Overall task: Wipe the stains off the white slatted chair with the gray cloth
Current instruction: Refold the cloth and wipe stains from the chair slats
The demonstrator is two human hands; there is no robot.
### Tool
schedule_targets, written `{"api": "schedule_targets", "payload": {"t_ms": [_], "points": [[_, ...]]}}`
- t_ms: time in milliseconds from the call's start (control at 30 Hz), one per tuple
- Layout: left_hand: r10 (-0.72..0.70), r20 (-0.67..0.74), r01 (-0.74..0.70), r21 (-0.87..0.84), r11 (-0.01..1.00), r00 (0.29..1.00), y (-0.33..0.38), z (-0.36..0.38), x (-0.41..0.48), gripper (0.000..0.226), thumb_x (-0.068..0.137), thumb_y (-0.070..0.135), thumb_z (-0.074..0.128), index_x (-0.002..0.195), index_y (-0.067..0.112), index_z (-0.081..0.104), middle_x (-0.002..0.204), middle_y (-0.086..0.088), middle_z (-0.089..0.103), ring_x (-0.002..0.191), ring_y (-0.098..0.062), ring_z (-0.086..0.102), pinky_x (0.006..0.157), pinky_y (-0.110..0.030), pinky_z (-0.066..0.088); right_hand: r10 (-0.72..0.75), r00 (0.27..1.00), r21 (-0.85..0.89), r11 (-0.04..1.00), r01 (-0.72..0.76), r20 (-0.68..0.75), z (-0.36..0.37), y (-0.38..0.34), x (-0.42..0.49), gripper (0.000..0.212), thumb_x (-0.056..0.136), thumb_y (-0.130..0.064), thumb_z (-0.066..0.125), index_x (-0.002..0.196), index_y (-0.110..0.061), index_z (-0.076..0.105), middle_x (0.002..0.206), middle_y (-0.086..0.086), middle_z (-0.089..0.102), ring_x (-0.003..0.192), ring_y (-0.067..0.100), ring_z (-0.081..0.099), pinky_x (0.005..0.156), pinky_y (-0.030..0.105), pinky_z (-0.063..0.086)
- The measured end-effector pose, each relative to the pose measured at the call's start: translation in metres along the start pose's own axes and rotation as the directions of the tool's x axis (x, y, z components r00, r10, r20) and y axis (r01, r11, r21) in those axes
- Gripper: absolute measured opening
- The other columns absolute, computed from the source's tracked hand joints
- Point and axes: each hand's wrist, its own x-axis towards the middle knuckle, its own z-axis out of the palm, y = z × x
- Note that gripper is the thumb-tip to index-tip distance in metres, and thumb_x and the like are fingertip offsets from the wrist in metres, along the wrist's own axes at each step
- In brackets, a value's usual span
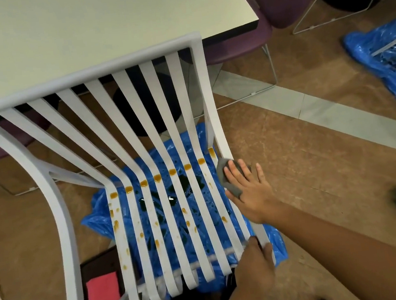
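**Hazards**

1. Smearing. The brown stains point(157, 178) look wet. They run in a row along the crease at the back of the seat, with smaller spots down the slats. The gray cloth point(222, 171) sits at the right end of that row. One long sweep across it would probably drag liquid from slat to slat instead of lifting it.
2. Dropping the cloth. The gaps between the slats are open. A flat hand can push a loose fold through a gap and onto the blue sheet point(93, 216) under the chair point(62, 214), where a dark puddle point(183, 181) lies.
3. Chair movement. Hard pressure at the right edge of the seat may shift or tip the chair if you relax your steadying hand.

**Hand pose**

- Your right hand point(248, 188) lies flat on the cloth at the back right corner of the seat, against the side rail. The fingers point(243, 169) are straight, spread and pointed toward the backrest. The grip is fully open, so the hand presses the bunched cloth and does not clasp it.
- Your left hand point(253, 264) is at the front right corner of the seat. Its grip is closed round the rail, with the fingers curled over it.
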Motion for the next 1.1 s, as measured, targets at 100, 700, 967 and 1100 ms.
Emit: {"api": "schedule_targets", "payload": {"t_ms": [100, 700, 967, 1100], "points": [[-0.032, 0.017, 0.031, 0.044, 0.999, 0.999, 0.002, 0.0, -0.002, 0.062, 0.081, 0.074, 0.007, 0.103, 0.028, 0.043, 0.085, 0.008, 0.052, 0.083, -0.018, 0.057, 0.071, -0.039, 0.044, -0.019, 0.999, -0.001, 1.0, 0.019, -0.03, -0.025, 0.004, 0.039, 0.063, 0.105, -0.056, 0.006, 0.155, -0.027, -0.018, 0.159, -0.008, -0.029, 0.148, 0.016, -0.028, 0.12, 0.046, -0.019], [-0.112, -0.004, 0.111, -0.058, 0.992, 0.994, 0.002, 0.007, 0.001, 0.01, 0.104, 0.033, 0.042, 0.112, 0.026, 0.044, 0.093, 0.01, 0.054, 0.099, -0.019, 0.061, 0.086, -0.035, 0.049, -0.025, 0.991, 0.428, 0.903, -0.034, 0.132, 0.019, 0.043, -0.066, 0.075, 0.094, -0.074, 0.01, 0.156, -0.036, 0.028, 0.16, -0.013, 0.032, 0.147, 0.002, 0.025, 0.126, 0.039, 0.004], [-0.089, -0.06, 0.09, 0.016, 0.996, 0.994, 0.005, 0.008, -0.002, 0.021, 0.106, 0.027, 0.041, 0.126, 0.023, 0.044, 0.114, 0.013, 0.059, 0.118, -0.014, 0.059, 0.094, -0.033, 0.047, 0.051, 0.998, 0.466, 0.882, -0.067, 0.048, -0.02, 0.023, 0.017, 0.059, 0.105, -0.051, 0.029, 0.158, -0.042, 0.003, 0.164, -0.021, -0.003, 0.148, 0.016, 0.023, 0.119, 0.037, 0.023], [-0.085, -0.05, 0.088, 0.051, 0.995, 0.995, 0.006, 0.006, -0.002, 0.024, 0.105, 0.022, 0.043, 0.129, 0.023, 0.042, 0.126, 0.011, 0.061, 0.122, -0.014, 0.058, 0.092, -0.032, 0.045, 0.054, 0.998, 0.501, 0.863, -0.064, 0.034, -0.042, 0.025, 0.051, 0.055, 0.106, -0.047, 0.031, 0.158, -0.038, 0.015, 0.166, -0.015, 0.006, 0.15, 0.02, 0.023, 0.121, 0.034, 0.016]]}}
